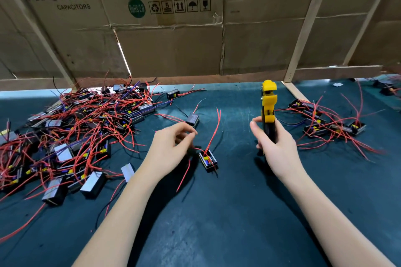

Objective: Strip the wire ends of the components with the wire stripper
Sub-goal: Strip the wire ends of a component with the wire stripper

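Yellow wire stripper [268,102] stands upright in your right hand [273,143], fingers wrapped round its handles; your left hand [171,147] pinches a red wire [211,136] of the component [207,161] on the green mat [217,212].

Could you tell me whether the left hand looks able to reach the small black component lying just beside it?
Probably yes: the left hand hovers right next to the small black component, nothing between them.

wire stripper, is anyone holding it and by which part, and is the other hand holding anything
The right hand grips the wire stripper by its dark lower handles, yellow head pointing up. The left hand has curled fingers above a component; whether it pinches a wire cannot be told.
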